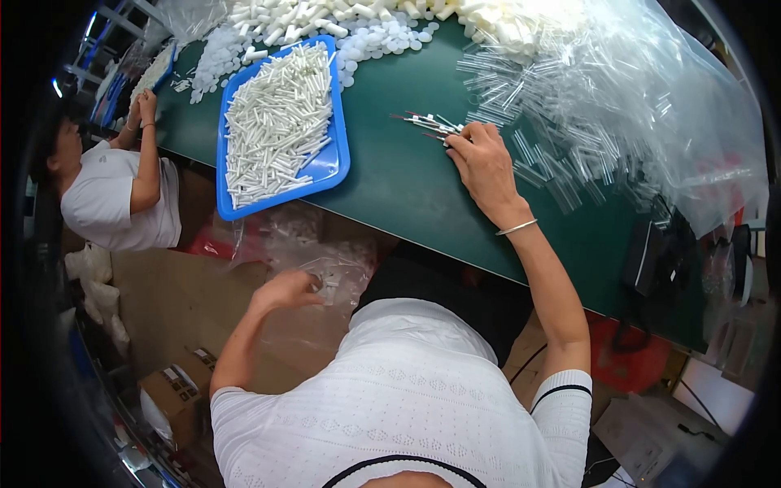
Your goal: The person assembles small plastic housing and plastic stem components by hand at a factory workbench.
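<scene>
My right hand, a bangle at its wrist, is over the green table. Its thumb and fingers close on a small bunch of thin pieces with white sections and red, wire-like tips; their exact kind is too small to tell. Clear thin tubes lie loose beside that hand. Below the table's front edge, my left hand hangs over a clear plastic bag that has small white pieces in it. Its fingers are bent, with a gap between thumb and forefinger, and I see nothing held there.
A blue tray full of short white tubes sits on the green table. Translucent discs and white cylinders are heaped at the back. Plastic sheeting covers the right side. Another person works at the left.
</scene>
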The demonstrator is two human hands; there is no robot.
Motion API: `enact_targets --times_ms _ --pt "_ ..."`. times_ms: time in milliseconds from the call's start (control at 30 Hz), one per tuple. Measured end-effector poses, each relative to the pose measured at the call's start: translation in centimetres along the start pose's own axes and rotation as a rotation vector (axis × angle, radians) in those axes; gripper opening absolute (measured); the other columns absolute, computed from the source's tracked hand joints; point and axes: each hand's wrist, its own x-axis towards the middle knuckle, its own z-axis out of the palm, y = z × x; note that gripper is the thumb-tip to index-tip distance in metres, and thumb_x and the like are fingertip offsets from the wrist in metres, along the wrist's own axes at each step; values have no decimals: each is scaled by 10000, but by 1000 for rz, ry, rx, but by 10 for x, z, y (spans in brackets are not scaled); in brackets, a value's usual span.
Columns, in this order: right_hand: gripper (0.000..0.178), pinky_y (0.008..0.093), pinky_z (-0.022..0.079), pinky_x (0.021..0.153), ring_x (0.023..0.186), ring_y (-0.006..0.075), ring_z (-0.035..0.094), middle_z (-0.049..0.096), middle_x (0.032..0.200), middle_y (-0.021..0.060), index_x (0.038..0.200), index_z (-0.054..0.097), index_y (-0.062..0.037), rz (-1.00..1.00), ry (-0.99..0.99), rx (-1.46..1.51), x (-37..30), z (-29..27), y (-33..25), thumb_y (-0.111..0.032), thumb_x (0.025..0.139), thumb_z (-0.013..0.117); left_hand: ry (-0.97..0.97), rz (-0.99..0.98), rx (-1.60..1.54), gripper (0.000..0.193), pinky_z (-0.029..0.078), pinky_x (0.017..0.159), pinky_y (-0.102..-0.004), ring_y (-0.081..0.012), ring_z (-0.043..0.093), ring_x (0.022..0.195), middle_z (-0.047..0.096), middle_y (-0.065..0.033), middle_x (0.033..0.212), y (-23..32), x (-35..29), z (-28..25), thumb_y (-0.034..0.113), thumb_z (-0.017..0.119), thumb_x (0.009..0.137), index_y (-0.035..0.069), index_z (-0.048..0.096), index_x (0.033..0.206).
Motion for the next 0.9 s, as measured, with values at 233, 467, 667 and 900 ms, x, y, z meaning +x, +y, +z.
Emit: enact_targets --times_ms 233,467,667,900 --pt "92 380 450 754 860 266 529 551 879 79 870 630 -35 11 18 -35 11 16 8 -41 793 679 731 329 -81 109 484 613 -277 -136 628 670 666 -77 748 107 96 -184 72 643 854 1 668 933" --pt "129 383 485 667 775 294 579 576 841 107 897 564 -14 1 116 183 -21 -15 -8 14 801 645 1079 171 308 120 505 725 -419 -325 640 821 675 -128 832 47 183 -271 156 649 809 58 689 864" --pt "126 371 486 628 734 288 595 583 802 126 948 546 -10 9 161 256 -22 -15 -10 31 843 603 951 139 522 134 485 721 -406 -287 613 851 664 -90 800 48 214 -272 179 726 752 85 682 837" --pt "122 244 447 620 694 109 565 590 779 49 1047 595 -20 565 -3 792 -68 -70 -65 -21 945 528 919 204 168 167 481 677 -335 -223 597 773 639 -89 825 80 195 -249 137 717 751 53 639 872"
